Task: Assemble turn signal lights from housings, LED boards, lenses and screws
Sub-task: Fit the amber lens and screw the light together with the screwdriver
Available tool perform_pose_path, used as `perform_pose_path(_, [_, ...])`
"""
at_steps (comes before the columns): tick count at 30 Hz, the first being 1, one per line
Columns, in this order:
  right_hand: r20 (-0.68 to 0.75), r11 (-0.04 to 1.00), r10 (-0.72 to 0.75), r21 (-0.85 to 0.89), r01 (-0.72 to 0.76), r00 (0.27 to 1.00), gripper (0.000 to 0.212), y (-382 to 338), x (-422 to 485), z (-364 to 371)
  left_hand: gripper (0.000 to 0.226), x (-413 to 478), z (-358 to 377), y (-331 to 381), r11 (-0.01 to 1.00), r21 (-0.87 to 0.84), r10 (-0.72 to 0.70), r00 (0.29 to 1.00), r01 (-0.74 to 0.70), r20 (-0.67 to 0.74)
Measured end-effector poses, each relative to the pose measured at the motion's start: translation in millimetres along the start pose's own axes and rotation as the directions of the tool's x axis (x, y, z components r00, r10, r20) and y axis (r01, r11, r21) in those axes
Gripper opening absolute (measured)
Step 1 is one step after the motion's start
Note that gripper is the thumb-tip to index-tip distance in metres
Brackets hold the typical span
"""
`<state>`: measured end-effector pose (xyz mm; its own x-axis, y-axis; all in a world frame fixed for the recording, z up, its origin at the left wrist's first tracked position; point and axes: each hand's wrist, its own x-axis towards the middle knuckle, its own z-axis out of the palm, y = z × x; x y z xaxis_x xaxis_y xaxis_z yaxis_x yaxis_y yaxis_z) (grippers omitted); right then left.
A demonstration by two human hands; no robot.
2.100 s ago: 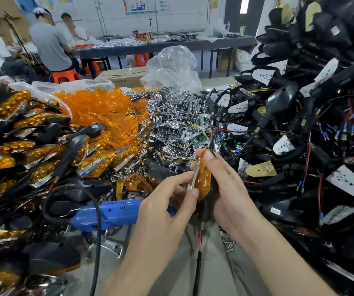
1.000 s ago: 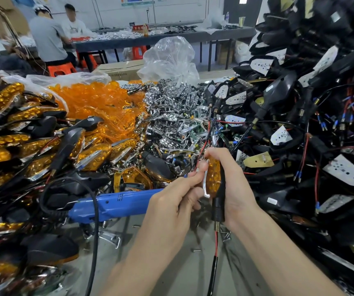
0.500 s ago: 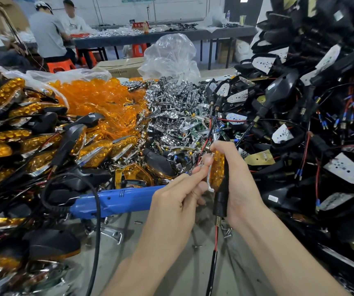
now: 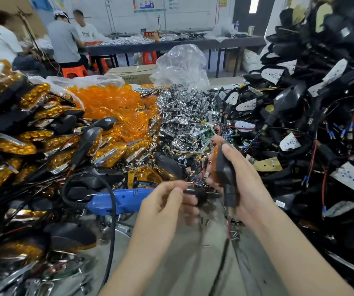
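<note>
My right hand (image 4: 250, 189) grips a turn signal light (image 4: 225, 169) upright, its black housing turned toward me and only an amber sliver of lens showing on its left edge. A red and black lead hangs down from it. My left hand (image 4: 163, 206) is off the light, blurred, with its fingers curled low over the front end of the blue electric screwdriver (image 4: 118, 199), which lies on the table. Whether those fingers hold anything cannot be made out.
Finished amber lights (image 4: 43, 146) are heaped at the left, loose amber lenses (image 4: 112, 99) behind, chrome parts and boards (image 4: 182, 116) in the middle, wired black housings (image 4: 299, 124) at the right. Loose screws (image 4: 233, 233) lie on the grey table (image 4: 193, 263). People sit at a far table (image 4: 65, 39).
My left hand let go of the lens edge and dropped toward the screwdriver. My right hand turned the light so its black back faces me.
</note>
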<state>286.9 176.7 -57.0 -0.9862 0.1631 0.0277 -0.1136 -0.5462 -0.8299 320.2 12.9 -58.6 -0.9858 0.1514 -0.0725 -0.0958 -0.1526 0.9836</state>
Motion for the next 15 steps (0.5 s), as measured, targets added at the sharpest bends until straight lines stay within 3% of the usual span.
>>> perform_pose_path(2, [0.000, 1.000, 0.003, -0.012, -0.003, 1.000, 0.028, -1.1, 1.3, -3.5, 0.018, -12.7, -9.0, -7.0, 0.999, 0.008, -0.049, 0.998, 0.050, -0.028])
perform_pose_path(4, [-0.002, 1.000, 0.020, -0.002, -0.020, 1.000, 0.022, -2.1, 1.6, -5.3, 0.019, -19.6, -18.3, -19.3, 0.918, 0.391, 0.084, 0.996, -0.067, -0.027])
perform_pose_path(5, [-0.007, 1.000, 0.028, -0.005, -0.028, 1.000, 0.023, -2.3, 0.9, -5.4, 0.016, -21.8, -20.5, -22.7, 0.778, 0.609, 0.165, 0.986, -0.153, 0.037])
perform_pose_path(7, [-0.012, 0.999, 0.039, 0.001, -0.039, 0.999, 0.027, -2.6, -1.8, -4.6, 0.013, -23.7, -17.0, -22.0, 0.505, 0.824, 0.206, 0.963, -0.257, 0.174])
perform_pose_path(11, [0.001, 0.993, 0.104, 0.057, -0.104, 0.995, 0.041, -4.8, -8.9, -1.5, 0.026, -16.4, 1.8, -26.0, 0.121, 0.938, 0.239, 0.927, -0.324, 0.289])
perform_pose_path(15, [-0.056, 0.986, 0.164, 0.039, -0.162, 0.985, 0.038, -4.3, -12.2, 0.4, 0.033, -14.8, 11.4, -27.8, -0.046, 0.943, 0.193, 0.923, -0.329, 0.332])
